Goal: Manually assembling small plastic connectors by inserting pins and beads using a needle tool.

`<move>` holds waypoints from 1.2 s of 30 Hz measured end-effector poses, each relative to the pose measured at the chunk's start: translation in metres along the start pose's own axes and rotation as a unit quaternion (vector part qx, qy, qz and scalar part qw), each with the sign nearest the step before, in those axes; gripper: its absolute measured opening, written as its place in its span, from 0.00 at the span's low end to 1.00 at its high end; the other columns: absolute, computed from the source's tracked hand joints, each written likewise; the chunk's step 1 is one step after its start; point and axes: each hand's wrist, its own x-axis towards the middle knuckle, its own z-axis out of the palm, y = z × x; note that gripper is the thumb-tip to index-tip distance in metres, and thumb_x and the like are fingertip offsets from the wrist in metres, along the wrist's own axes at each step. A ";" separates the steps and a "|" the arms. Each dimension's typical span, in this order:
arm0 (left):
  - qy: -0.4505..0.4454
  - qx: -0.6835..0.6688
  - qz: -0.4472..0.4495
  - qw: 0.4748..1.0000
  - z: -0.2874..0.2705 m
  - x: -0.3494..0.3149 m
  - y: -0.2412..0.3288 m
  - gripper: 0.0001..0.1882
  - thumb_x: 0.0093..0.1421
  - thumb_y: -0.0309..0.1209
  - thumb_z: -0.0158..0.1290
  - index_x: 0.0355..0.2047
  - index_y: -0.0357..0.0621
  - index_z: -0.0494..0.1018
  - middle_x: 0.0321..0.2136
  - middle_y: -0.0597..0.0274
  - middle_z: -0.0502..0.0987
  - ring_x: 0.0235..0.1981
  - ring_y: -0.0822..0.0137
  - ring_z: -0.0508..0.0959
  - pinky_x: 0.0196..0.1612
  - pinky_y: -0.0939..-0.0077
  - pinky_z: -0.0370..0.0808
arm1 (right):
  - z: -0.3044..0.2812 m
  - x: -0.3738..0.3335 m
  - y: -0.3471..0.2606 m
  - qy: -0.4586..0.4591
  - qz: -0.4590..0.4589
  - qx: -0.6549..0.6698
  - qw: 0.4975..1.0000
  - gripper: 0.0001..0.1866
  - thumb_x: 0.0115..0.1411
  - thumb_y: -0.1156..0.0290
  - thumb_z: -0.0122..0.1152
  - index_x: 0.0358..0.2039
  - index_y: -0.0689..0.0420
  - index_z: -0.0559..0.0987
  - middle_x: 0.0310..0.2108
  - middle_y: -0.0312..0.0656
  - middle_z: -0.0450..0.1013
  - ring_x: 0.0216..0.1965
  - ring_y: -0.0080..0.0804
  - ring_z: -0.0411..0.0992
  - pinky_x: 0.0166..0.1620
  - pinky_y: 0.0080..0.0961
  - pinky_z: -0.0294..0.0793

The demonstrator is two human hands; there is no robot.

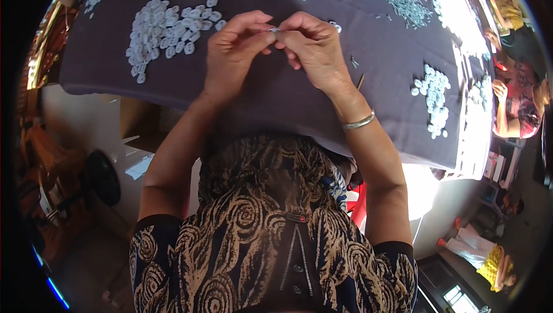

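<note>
Left hand (233, 49) and right hand (317, 49), mine, pinch a small whitish piece (274, 29) between their fingertips, long axis indistinct.

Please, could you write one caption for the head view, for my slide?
Left hand and right hand pinch a small piece over a dark tablecloth, beside heaped white pieces.

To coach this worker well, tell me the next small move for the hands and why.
Probably a slight, careful press of the small pale piece with the right hand while the left hand steadies it: both hands pinch at it, thumbs nearly meeting. Its details are hidden in the grip, so this is tentative.
</note>
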 end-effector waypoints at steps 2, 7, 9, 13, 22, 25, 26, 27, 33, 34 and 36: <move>-0.006 -0.008 0.001 1.000 0.000 0.002 -0.002 0.14 0.58 0.20 0.55 0.45 0.41 0.73 0.32 0.64 0.78 0.33 0.75 0.77 0.34 0.83 0.74 | -0.003 0.000 0.002 0.007 -0.019 -0.032 0.999 0.04 0.58 0.77 0.56 0.26 0.60 0.76 0.21 0.32 0.72 0.18 0.11 0.64 0.18 0.10 0.62; -0.009 0.024 -0.002 1.000 0.001 0.001 -0.001 0.14 0.58 0.21 0.55 0.45 0.41 0.72 0.31 0.65 0.77 0.32 0.78 0.76 0.32 0.84 0.73 | -0.015 -0.007 -0.020 -0.008 -0.043 -0.266 0.963 0.03 0.58 0.76 0.57 0.28 0.57 0.78 0.20 0.28 0.70 0.20 0.11 0.65 0.19 0.10 0.62; -0.010 0.042 0.003 0.999 0.004 -0.001 0.001 0.14 0.58 0.22 0.55 0.45 0.41 0.72 0.31 0.65 0.77 0.31 0.78 0.75 0.32 0.85 0.72 | -0.029 -0.018 -0.040 0.013 -0.058 -0.316 0.947 0.03 0.59 0.73 0.59 0.30 0.57 0.79 0.21 0.27 0.70 0.21 0.11 0.64 0.21 0.09 0.62; -0.023 0.062 -0.015 0.998 0.010 -0.004 -0.001 0.12 0.58 0.22 0.55 0.43 0.42 0.72 0.30 0.67 0.77 0.30 0.80 0.75 0.30 0.86 0.71 | -0.086 -0.035 -0.066 0.064 0.021 -0.355 0.932 0.02 0.58 0.74 0.59 0.30 0.57 0.79 0.21 0.27 0.69 0.21 0.10 0.62 0.22 0.10 0.61; -0.022 0.082 -0.027 0.996 0.014 -0.006 -0.004 0.10 0.59 0.22 0.54 0.41 0.42 0.72 0.31 0.68 0.75 0.30 0.80 0.74 0.30 0.86 0.70 | -0.108 -0.048 -0.048 0.024 0.047 -0.479 0.876 0.04 0.53 0.75 0.63 0.28 0.61 0.77 0.19 0.27 0.68 0.22 0.13 0.61 0.25 0.14 0.61; -0.016 0.076 -0.017 0.997 0.014 -0.006 -0.005 0.09 0.58 0.23 0.55 0.39 0.42 0.73 0.28 0.69 0.76 0.28 0.82 0.74 0.28 0.88 0.70 | -0.104 -0.044 -0.054 0.001 0.076 -0.500 0.863 0.04 0.52 0.75 0.63 0.28 0.61 0.77 0.19 0.27 0.67 0.22 0.13 0.62 0.25 0.14 0.61; -0.020 0.073 -0.015 0.997 0.013 -0.006 -0.006 0.08 0.58 0.23 0.55 0.39 0.42 0.73 0.28 0.69 0.76 0.28 0.83 0.73 0.28 0.88 0.70 | -0.104 -0.043 -0.054 -0.013 0.097 -0.508 0.856 0.04 0.52 0.75 0.63 0.27 0.61 0.77 0.19 0.27 0.66 0.22 0.13 0.62 0.26 0.14 0.61; -0.019 0.072 -0.015 0.997 0.014 -0.006 -0.005 0.08 0.58 0.23 0.55 0.39 0.42 0.73 0.28 0.69 0.76 0.28 0.83 0.73 0.28 0.88 0.70 | -0.108 -0.043 -0.053 -0.014 0.097 -0.509 0.855 0.04 0.52 0.75 0.63 0.27 0.61 0.77 0.19 0.27 0.66 0.22 0.13 0.62 0.26 0.14 0.61; -0.026 0.086 0.002 0.996 0.012 -0.005 -0.006 0.09 0.58 0.22 0.55 0.39 0.42 0.72 0.28 0.70 0.75 0.28 0.84 0.72 0.28 0.88 0.69 | -0.111 -0.033 -0.050 0.060 0.071 -0.317 0.944 0.01 0.54 0.77 0.59 0.28 0.61 0.77 0.19 0.28 0.67 0.20 0.13 0.60 0.23 0.11 0.58; -0.027 0.079 -0.001 0.997 0.013 -0.005 -0.005 0.09 0.58 0.22 0.55 0.39 0.42 0.72 0.28 0.70 0.75 0.28 0.84 0.72 0.29 0.89 0.69 | -0.108 -0.031 -0.050 0.057 0.070 -0.317 0.944 0.01 0.54 0.77 0.59 0.28 0.61 0.77 0.19 0.28 0.67 0.20 0.13 0.60 0.23 0.11 0.58; -0.024 0.076 -0.004 0.997 0.014 -0.006 -0.004 0.09 0.58 0.21 0.55 0.40 0.41 0.72 0.28 0.70 0.75 0.29 0.84 0.72 0.30 0.89 0.69 | -0.096 -0.027 -0.048 0.101 0.048 -0.195 0.974 0.01 0.54 0.78 0.58 0.28 0.61 0.77 0.20 0.32 0.69 0.19 0.14 0.61 0.23 0.12 0.60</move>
